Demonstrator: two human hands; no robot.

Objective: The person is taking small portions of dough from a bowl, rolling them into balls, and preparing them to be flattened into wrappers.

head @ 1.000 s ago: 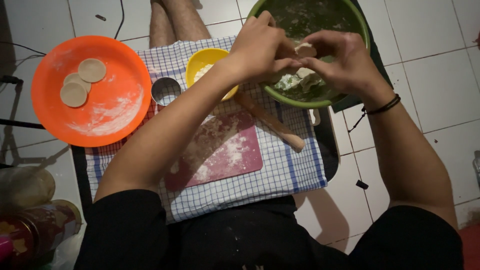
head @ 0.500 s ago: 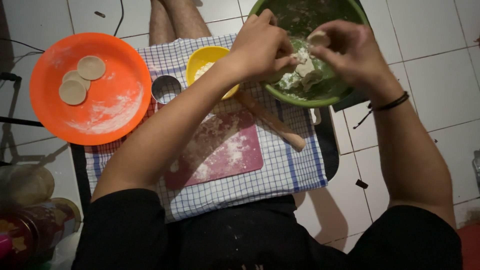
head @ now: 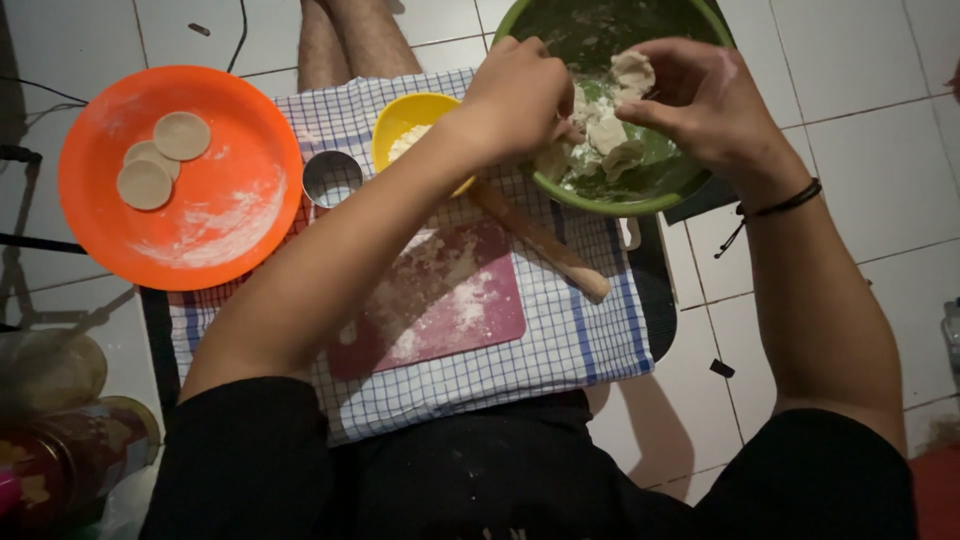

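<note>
Both hands work over the green bowl (head: 640, 200), which sits at the top right on the white tiled floor (head: 850, 100), its near rim overlapping the checked cloth (head: 560, 340). The left hand (head: 515, 95) is curled nearly closed at the bowl's left rim, fingers pressed into a lump of dough (head: 552, 158); whether it fully grips the lump cannot be told. The right hand (head: 700, 100) is half open, with thumb and fingertips pinching a small piece of dough (head: 632, 72) above the bowl. More torn dough pieces (head: 606, 135) lie inside the bowl between the 2 hands.

A wooden rolling pin (head: 545, 245) lies diagonally on the cloth, just below the bowl. A floured red cutting board (head: 440, 300) lies beside it. A yellow bowl (head: 410, 125) of flour stands left of the green bowl, with a round metal cutter (head: 332, 178) next to it. An orange plate (head: 220, 230) at far left holds 3 dough discs (head: 160, 158).
</note>
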